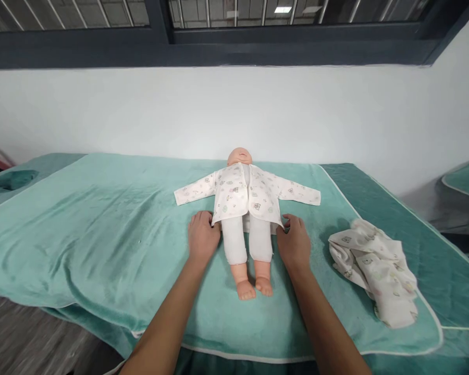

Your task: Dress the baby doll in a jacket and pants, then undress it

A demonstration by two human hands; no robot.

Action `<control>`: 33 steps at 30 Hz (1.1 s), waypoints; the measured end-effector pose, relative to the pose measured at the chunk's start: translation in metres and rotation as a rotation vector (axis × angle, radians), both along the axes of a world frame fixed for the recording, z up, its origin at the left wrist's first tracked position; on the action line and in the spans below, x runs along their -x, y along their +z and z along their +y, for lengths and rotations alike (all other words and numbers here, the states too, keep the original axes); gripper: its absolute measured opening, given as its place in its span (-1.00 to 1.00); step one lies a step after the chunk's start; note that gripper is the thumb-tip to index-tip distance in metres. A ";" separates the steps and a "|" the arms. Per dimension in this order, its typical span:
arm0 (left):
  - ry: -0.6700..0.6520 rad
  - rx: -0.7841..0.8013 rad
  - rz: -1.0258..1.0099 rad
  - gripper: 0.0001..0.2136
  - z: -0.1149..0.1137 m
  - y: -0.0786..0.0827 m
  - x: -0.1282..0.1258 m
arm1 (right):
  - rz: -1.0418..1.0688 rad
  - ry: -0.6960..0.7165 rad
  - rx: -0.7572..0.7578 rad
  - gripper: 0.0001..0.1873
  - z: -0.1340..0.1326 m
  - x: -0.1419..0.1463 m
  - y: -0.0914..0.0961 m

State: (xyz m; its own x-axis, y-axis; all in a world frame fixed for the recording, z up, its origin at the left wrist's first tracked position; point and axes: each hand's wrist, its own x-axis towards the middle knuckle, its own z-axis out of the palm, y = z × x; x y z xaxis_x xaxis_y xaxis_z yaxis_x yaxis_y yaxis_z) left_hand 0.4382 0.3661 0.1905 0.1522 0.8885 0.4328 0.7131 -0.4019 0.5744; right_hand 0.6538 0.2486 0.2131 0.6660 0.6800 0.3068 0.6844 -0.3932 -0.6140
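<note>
A baby doll [239, 156] lies on its back with its feet toward me. It wears a white printed jacket [231, 192], whose sleeves spread out to both sides and whose front edges part slightly at the middle. White cloth covers the doll's legs down to the shins; the feet are bare. At the jacket's lower left corner, my left hand [204, 235] pinches the hem. My right hand [295, 240] grips the opposite lower corner in the same way. Both sets of fingertips are partly hidden by the cloth and the hands.
Under the doll spreads a green plush blanket [113, 234] with a pale border. To the right lies a crumpled white printed cloth [379, 273]. A white wall [180, 109] rises behind the bed, below a dark window frame [277, 49].
</note>
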 end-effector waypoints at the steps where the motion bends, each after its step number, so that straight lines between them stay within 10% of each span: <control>1: 0.000 0.005 -0.001 -0.93 0.000 0.000 0.000 | 0.013 -0.004 -0.021 -0.61 0.000 0.000 -0.001; 9: -0.134 0.012 -0.228 -0.71 -0.002 0.004 0.002 | -0.047 0.252 -0.345 -0.47 0.012 -0.006 -0.005; 19: -0.233 -0.011 -0.383 -0.67 -0.001 0.006 0.001 | -0.027 0.680 -0.388 -0.46 0.042 -0.016 0.001; 33: -0.207 -0.006 -0.488 -0.68 -0.001 0.010 0.005 | 0.164 0.707 -0.447 -0.69 0.025 -0.008 0.012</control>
